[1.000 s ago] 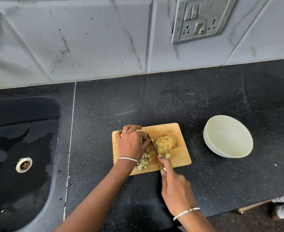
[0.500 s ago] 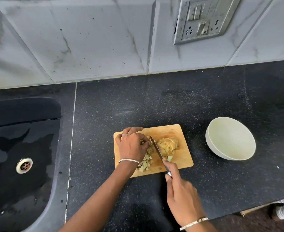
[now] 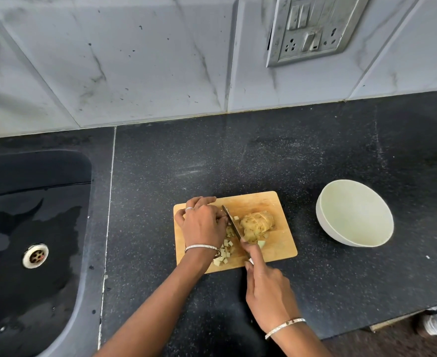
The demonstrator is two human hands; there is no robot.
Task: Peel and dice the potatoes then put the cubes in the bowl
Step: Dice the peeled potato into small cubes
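Dicing at a dark bench [image 3: 263, 155], a person's right grip [image 3: 269, 287] clasps the knife [image 3: 230, 221] by its handle, forefinger along the spine, blade slanting from upper left to lower right across the cutting board [image 3: 276, 204]. The sliced potato [image 3: 258, 222] lies just right of the blade (long axis pointing right). Cubes [image 3: 224, 251] gather lower left by the left grip [image 3: 202, 225], curled knuckles-up, its hold hidden. The bowl [image 3: 354, 212], right of the board, holds nothing.

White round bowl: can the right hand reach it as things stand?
Probably yes. Only bare black countertop lies between the wooden cutting board and the white round bowl, but the right hand grips the steel knife, so its fingers aren't free.
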